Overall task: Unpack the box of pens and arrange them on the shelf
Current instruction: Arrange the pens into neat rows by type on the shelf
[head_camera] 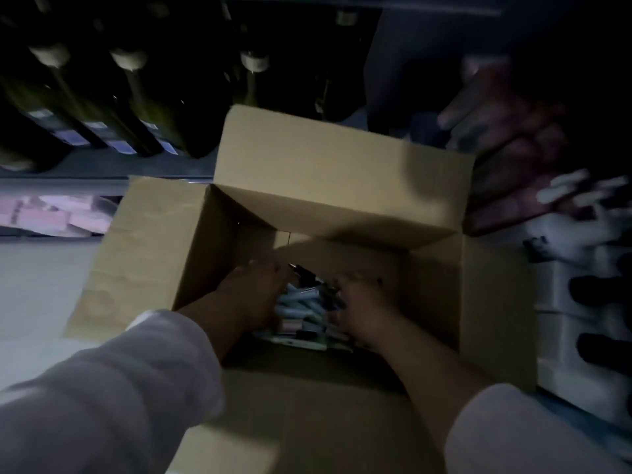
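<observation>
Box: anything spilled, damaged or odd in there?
Nothing looks damaged: the box seems sound, with its flaps open. The pens lie in a loose, crisscross heap at its bottom, not in rows, with the left hand and right hand down among them. The picture is dim and blurred, so fine damage would not show.

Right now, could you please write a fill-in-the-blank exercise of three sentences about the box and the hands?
1. The left hand and the right hand are both ____ the cardboard box, not outside it.
2. The top flaps of the box are ____, not closed.
3. The pens lie at the ____ of the box, between the hands.
Missing words: inside; open; bottom.
</observation>
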The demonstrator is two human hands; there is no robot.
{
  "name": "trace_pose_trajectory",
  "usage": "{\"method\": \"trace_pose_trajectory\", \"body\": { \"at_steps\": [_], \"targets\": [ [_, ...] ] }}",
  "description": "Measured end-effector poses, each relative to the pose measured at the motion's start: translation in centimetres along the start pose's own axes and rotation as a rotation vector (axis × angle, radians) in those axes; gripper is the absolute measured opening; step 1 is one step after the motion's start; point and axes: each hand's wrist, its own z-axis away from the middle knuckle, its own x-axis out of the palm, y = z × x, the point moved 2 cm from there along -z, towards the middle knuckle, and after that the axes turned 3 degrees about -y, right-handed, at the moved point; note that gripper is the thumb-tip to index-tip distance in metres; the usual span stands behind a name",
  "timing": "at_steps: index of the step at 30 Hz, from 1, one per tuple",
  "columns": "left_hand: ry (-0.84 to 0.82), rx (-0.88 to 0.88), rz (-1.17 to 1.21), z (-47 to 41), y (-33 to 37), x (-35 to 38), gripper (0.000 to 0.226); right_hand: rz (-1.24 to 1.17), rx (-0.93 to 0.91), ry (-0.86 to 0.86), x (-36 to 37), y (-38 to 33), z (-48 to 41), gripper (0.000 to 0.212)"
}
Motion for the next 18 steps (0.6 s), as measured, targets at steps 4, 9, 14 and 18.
{"method": "trace_pose_trajectory", "body": {
  "at_steps": [4, 9, 14, 18],
  "targets": [
    [-0.021, 0.041, 0.012, -2.2, -0.6, 1.4, 0.082, 0.055, -0.03, 0.012, 1.8, 0.2, -2.5, 0.073],
    [0.004, -0.072, 0.22, -2.9, -1.1, 2.6, 0.073, 0.092, -0.071, 0.037, 2.9, 0.2, -4.1, 0.068],
    [0.074, -0.105, 0.248, -3.0, -1.2, 2.4, 0.062, 0.078, -0.011, 0.131, 2.5, 0.4, -4.8, 0.052],
    [0.028, -0.069, 0.168, -3.2, -1.1, 2.4, 0.059, 0.002, 0.126, 0.184, 0.7, 2.3, -5.4, 0.026]
  ]
}}
